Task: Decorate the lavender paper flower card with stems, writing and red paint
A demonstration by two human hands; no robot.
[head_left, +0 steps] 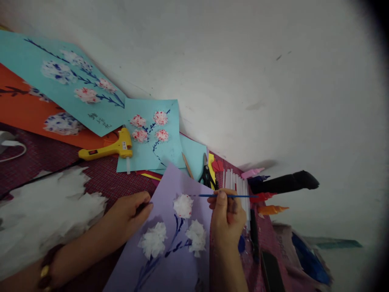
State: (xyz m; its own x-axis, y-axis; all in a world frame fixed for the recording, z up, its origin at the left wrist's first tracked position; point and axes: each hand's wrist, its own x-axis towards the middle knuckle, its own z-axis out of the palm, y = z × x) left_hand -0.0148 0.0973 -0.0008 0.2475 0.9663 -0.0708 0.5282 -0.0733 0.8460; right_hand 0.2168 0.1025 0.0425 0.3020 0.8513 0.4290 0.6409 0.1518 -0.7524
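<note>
Pinched in my right hand (227, 215) is a thin blue paintbrush (243, 196), held level. Its tip points left, at the upper white paper flower (182, 206), which carries a few small red dots. That flower and two plain white ones (153, 240) (196, 237) sit on a purple sheet (167, 182), joined by dark blue painted branches. My left hand (133, 213) is closed at the sheet's left edge, thumb and forefinger on the edge; its other fingers are hidden. A heap of white paper pieces (45, 215) lies beside my left forearm.
Behind the sheet lie a yellow glue gun (106, 150), turquoise flower pictures (170, 152) (24, 61), an orange one (18, 105), a pencil (187, 165) and black scissors (207, 176). White glue sticks (235, 182), paint tubes (272, 209) and a dark phone-like object (271, 271) are at right, near the wall.
</note>
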